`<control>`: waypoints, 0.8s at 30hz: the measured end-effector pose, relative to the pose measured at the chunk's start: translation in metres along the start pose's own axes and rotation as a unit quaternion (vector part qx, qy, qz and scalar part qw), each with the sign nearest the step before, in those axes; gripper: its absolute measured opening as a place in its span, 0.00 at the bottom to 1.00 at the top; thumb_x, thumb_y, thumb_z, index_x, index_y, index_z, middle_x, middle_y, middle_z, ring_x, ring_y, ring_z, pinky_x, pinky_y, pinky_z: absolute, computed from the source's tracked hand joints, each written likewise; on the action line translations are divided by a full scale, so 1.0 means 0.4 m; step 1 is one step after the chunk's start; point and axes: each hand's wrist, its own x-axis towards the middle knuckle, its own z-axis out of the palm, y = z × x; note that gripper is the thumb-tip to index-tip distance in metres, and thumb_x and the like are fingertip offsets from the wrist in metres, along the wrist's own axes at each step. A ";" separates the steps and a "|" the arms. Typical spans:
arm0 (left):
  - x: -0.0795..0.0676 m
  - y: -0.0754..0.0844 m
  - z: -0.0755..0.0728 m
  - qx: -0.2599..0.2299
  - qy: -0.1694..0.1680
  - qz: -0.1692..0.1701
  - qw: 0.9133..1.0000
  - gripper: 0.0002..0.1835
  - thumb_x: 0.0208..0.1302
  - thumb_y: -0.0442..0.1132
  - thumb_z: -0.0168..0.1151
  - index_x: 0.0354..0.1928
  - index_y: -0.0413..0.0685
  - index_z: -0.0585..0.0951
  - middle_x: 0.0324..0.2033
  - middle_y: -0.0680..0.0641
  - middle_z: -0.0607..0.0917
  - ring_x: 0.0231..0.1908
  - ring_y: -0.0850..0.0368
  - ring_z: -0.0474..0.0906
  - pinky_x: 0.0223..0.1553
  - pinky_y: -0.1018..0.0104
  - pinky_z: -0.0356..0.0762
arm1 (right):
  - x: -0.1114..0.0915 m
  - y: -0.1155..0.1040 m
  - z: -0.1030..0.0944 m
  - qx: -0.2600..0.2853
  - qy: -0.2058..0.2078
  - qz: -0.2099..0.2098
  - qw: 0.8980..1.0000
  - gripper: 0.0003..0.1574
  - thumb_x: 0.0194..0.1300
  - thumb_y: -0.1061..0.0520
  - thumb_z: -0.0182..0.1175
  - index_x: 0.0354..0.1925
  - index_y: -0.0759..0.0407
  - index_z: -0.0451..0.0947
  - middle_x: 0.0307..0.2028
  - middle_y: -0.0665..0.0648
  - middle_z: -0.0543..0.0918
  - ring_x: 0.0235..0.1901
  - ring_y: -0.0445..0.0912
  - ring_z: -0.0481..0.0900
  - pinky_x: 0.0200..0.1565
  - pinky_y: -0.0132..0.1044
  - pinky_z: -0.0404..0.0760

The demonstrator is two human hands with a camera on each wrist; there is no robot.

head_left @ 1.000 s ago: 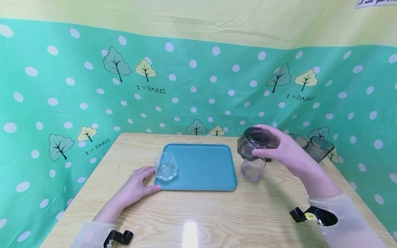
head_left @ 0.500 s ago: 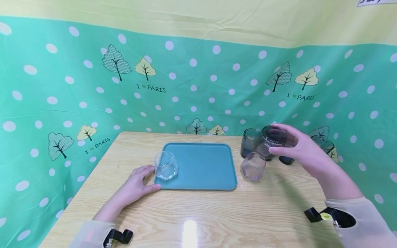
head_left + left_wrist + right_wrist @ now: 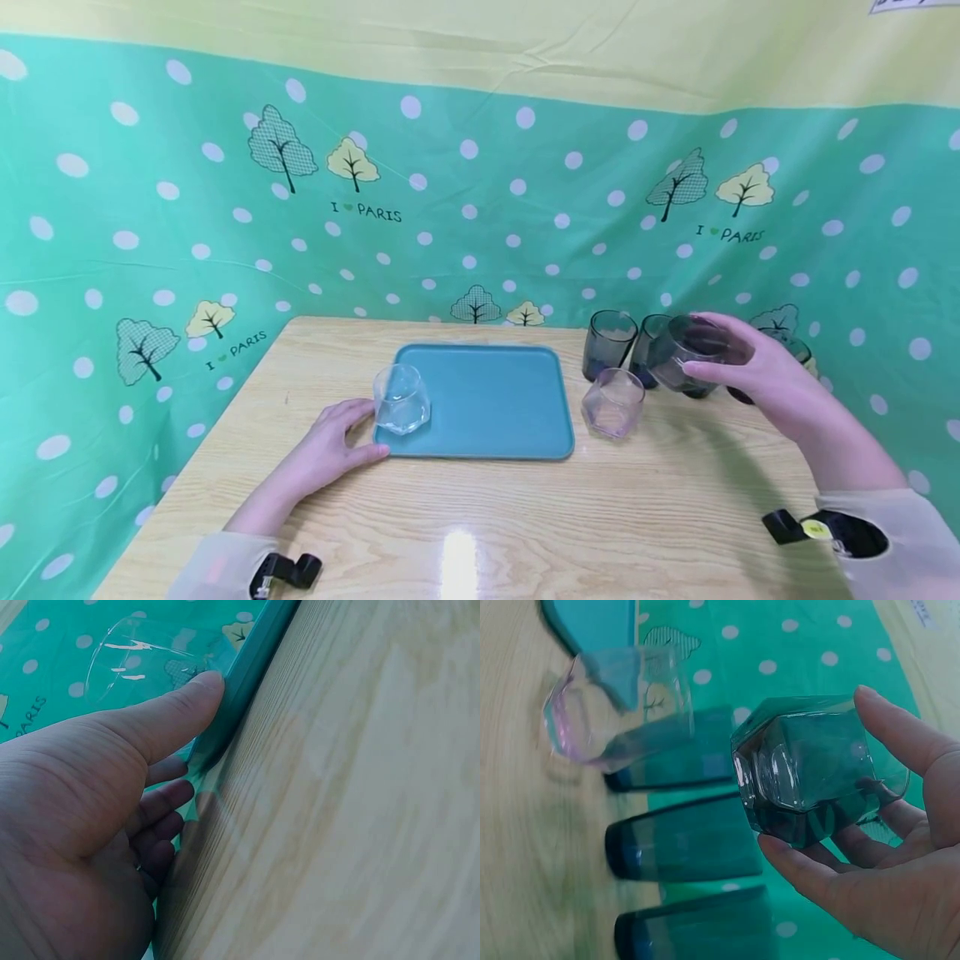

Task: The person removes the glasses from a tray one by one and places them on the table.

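Observation:
My right hand (image 3: pixel 757 367) holds a smoky faceted glass (image 3: pixel 802 769), tilted in the air, thumb and fingers around its sides. Below and left of it, a clear, faintly pink faceted glass (image 3: pixel 613 404) stands on the table. My left hand (image 3: pixel 333 442) is at the near left corner of the blue-green tray (image 3: pixel 487 400). Its thumb (image 3: pixel 184 705) lies on the rim and its other fingers (image 3: pixel 161 806) bend against the left edge. A clear faceted glass (image 3: pixel 402 402) stands on the tray's left end, close to those fingers.
Several tall smoky glasses stand along the back right, among them the leftmost tall glass (image 3: pixel 609 343); the raised glass overlaps some of them in the head view. A polka-dot cloth (image 3: pixel 465 192) hangs behind the wooden table (image 3: pixel 480 517).
My right hand has moved to the right with the smoky faceted glass, past the clear pinkish glass, uncovering tall glasses behind. The left hand and the tray have stayed put.

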 end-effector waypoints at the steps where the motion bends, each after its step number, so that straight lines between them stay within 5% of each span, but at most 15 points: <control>1: 0.000 0.001 -0.001 0.000 0.000 0.000 1.000 0.47 0.63 0.56 0.83 0.76 0.35 0.76 0.73 0.30 0.75 0.75 0.25 0.65 0.75 0.24 0.62 | -0.001 0.007 -0.002 0.001 0.002 0.003 1.000 0.55 0.78 0.45 0.72 0.89 0.47 0.54 0.77 0.60 0.70 0.66 0.40 0.71 0.54 0.22 0.74; 8: 0.002 0.000 0.000 0.000 -0.001 -0.001 1.000 0.48 0.63 0.56 0.83 0.76 0.34 0.76 0.74 0.31 0.76 0.75 0.25 0.65 0.75 0.24 0.62 | -0.005 0.051 -0.006 0.008 0.002 0.025 1.000 0.57 0.78 0.45 0.72 0.89 0.52 0.51 0.76 0.64 0.70 0.61 0.35 0.73 0.52 0.23 0.77; 16: 0.001 0.002 -0.001 0.005 0.002 0.002 1.000 0.47 0.63 0.55 0.84 0.75 0.34 0.77 0.73 0.30 0.76 0.74 0.25 0.66 0.75 0.24 0.62 | -0.003 0.096 -0.001 0.022 -0.007 0.044 0.999 0.60 0.77 0.46 0.73 0.90 0.51 0.49 0.82 0.67 0.60 0.76 0.60 0.63 0.56 0.26 0.74; 21: 0.001 0.004 -0.001 0.010 0.002 0.001 1.000 0.47 0.63 0.55 0.84 0.75 0.34 0.77 0.73 0.30 0.76 0.74 0.25 0.66 0.75 0.25 0.63 | -0.004 0.115 0.007 0.024 -0.014 0.053 0.998 0.62 0.76 0.46 0.73 0.91 0.52 0.47 0.85 0.71 0.51 0.77 0.66 0.59 0.58 0.30 0.76; 24: 0.001 0.003 -0.001 0.009 0.001 -0.001 1.000 0.47 0.63 0.56 0.83 0.75 0.34 0.77 0.73 0.30 0.76 0.74 0.25 0.66 0.75 0.25 0.63 | -0.005 0.126 0.013 0.018 -0.017 0.057 0.998 0.63 0.76 0.44 0.73 0.91 0.52 0.46 0.83 0.72 0.55 0.75 0.63 0.64 0.58 0.32 0.77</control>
